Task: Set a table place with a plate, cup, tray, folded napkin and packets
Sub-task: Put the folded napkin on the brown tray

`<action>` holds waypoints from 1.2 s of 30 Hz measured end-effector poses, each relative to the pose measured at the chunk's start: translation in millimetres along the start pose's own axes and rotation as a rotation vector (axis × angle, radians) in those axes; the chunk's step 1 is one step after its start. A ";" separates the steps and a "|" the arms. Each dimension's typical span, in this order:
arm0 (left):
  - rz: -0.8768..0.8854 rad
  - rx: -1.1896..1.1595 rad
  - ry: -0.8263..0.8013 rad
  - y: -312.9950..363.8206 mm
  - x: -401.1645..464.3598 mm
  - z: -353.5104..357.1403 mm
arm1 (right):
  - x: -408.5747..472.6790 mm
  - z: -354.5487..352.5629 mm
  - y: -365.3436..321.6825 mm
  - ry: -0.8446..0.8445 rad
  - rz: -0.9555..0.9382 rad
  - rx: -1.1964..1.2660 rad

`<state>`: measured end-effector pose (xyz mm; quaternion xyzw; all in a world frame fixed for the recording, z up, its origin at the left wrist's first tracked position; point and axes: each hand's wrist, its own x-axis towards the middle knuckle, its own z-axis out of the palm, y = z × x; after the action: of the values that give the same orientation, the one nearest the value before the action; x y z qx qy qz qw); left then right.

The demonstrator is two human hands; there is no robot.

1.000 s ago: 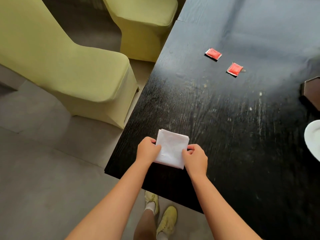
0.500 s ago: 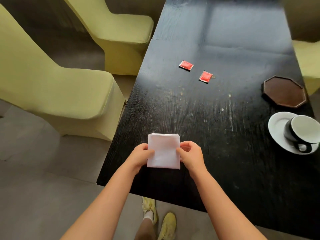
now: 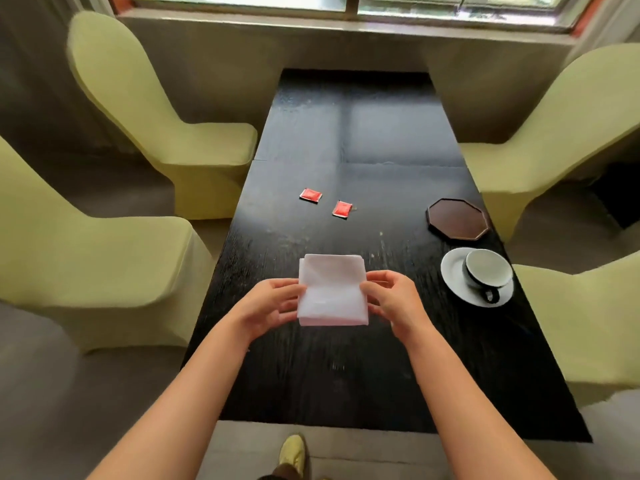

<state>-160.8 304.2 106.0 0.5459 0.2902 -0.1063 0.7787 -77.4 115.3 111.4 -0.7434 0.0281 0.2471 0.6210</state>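
At frame centre, the left hand [image 3: 273,303] and right hand [image 3: 391,299] pinch the folded napkin [image 3: 330,289] by its side edges, likely to keep its layers square on the table [image 3: 346,368]. Two red packets [image 3: 311,195] lie above; the cup [image 3: 488,273] sits on its plate [image 3: 453,268] at right.

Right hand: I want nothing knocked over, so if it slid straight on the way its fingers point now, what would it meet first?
The right hand points left, across the table, with its fingertips pinching the folded white napkin's right edge. So it meets the napkin at once, and beyond that probably the left hand gripping the opposite edge.
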 end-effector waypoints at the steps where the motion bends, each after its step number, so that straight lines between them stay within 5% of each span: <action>1: 0.011 -0.009 -0.024 6.2 -0.3 6.3 | -1.8 -6.8 -6.5 0.010 -0.013 0.011; 19: 0.136 0.113 -0.220 77.9 58.9 90.9 | 13.7 -93.3 -69.6 0.107 -0.122 0.046; 27: 0.158 0.135 -0.142 79.9 101.5 166.4 | 63.9 -167.9 -68.0 0.071 -0.105 0.058; 36: 0.185 0.083 0.132 55.0 166.2 289.1 | 156.2 -285.4 -51.6 -0.035 -0.084 -0.024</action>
<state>97.3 86.7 123.0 0.6080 0.2845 -0.0097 0.7412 172.4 -99.0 126.0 -0.7470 -0.0170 0.2341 0.6221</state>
